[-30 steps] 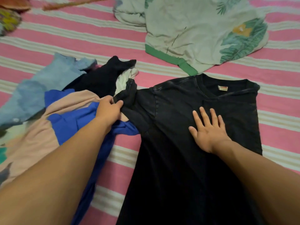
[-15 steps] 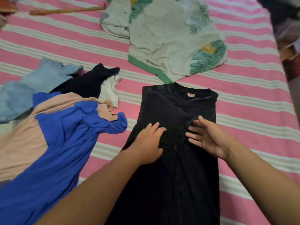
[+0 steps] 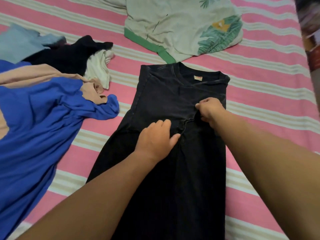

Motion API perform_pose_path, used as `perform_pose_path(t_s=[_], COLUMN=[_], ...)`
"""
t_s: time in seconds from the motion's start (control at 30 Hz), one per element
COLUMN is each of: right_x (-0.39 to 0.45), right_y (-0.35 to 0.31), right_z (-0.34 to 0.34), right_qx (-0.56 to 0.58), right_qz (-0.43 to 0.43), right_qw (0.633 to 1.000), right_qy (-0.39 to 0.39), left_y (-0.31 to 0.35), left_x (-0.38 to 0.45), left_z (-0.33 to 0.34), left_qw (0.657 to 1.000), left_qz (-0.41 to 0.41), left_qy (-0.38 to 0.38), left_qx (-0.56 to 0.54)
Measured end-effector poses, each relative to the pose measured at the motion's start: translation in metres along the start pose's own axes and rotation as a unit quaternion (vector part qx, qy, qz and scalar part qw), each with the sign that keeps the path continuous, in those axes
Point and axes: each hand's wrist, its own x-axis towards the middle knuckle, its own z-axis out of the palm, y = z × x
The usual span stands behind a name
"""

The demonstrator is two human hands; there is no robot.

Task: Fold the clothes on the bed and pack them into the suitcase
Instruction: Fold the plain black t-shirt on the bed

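While the black shirt (image 3: pixel 166 153) lies flat on the striped bed (image 3: pixel 259 94), the left hand (image 3: pixel 155 137) presses it with fingers out. The right hand (image 3: pixel 210 110) pinches a fold; pulling it smooth and straight would help.

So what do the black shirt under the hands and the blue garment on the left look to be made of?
Black shirt: looks like soft matte cotton knit, faded along the seams, creasing gently where the right hand pinches it. Blue garment: thinner, smoother fabric with a slight sheen and loose, flowing folds, possibly a synthetic or viscose jersey. The picture cannot settle either fibre.
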Motion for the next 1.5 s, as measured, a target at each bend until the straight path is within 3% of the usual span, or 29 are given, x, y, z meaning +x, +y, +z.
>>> perform_pose_path(t_s=[0.1, 0.33, 0.43, 0.5, 0.57, 0.63, 0.7, 0.77, 0.87, 1.0, 1.1, 1.2, 1.37, 1.5], right_x=[0.007, 0.008, 0.007, 0.005, -0.001, -0.012, -0.030, -0.038, -0.058, -0.072, -0.078, -0.096, -0.109, -0.116], right_y=[0.006, 0.010, 0.016, 0.015, 0.009, 0.002, -0.011, -0.018, -0.015, 0.000, -0.029, -0.079, -0.155, -0.167], right_z=[-0.002, -0.006, -0.002, -0.003, -0.007, -0.010, -0.007, 0.001, 0.018, 0.042, 0.050, 0.055, 0.043, -0.006], right_qx=[0.017, 0.014, -0.016, -0.023, -0.090, -0.080, 0.021, 0.147, 0.201, 0.154, 0.136, 0.035, -0.011, 0.026], right_qz=[-0.007, -0.054, -0.049, -0.029, -0.002, 0.060, 0.098, 0.053, 0.042, 0.128, 0.072, -0.049, -0.161, -0.189], right_qw=[1.000, 0.996, 0.997, 0.999, 0.996, 0.992, 0.985, 0.984, 0.977, 0.977, 0.988, 0.995, 0.983, 0.980], right_qy=[0.004, 0.071, 0.051, 0.029, -0.006, -0.082, -0.144, -0.080, -0.048, -0.070, 0.023, 0.080, 0.081, 0.062], left_y=[0.020, 0.036, 0.038, 0.029, 0.008, -0.025, -0.061, -0.090, -0.106, -0.106, -0.104, -0.109, -0.095, -0.060], left_x=[0.005, -0.028, -0.040, -0.053, -0.078, -0.118, -0.168, -0.219, -0.265, -0.272, -0.282, -0.305, -0.327, -0.340], left_z=[0.005, 0.006, 0.005, -0.002, -0.015, -0.026, -0.035, -0.031, -0.011, 0.006, 0.005, 0.003, -0.020, -0.052], left_qw=[0.997, 0.996, 0.994, 0.998, 0.998, 0.989, 0.963, 0.924, 0.906, 0.919, 0.937, 0.926, 0.870, 0.892], left_qz=[-0.068, 0.001, 0.013, -0.002, -0.047, -0.137, -0.268, -0.378, -0.402, -0.389, -0.345, -0.366, -0.445, -0.416], left_qy=[0.005, 0.043, -0.060, -0.042, 0.017, 0.056, 0.035, -0.031, -0.040, -0.034, -0.004, -0.012, -0.028, 0.014], left_qx=[0.027, 0.074, 0.087, 0.051, 0.023, 0.023, 0.006, -0.044, -0.126, -0.054, -0.054, -0.088, -0.210, -0.173])
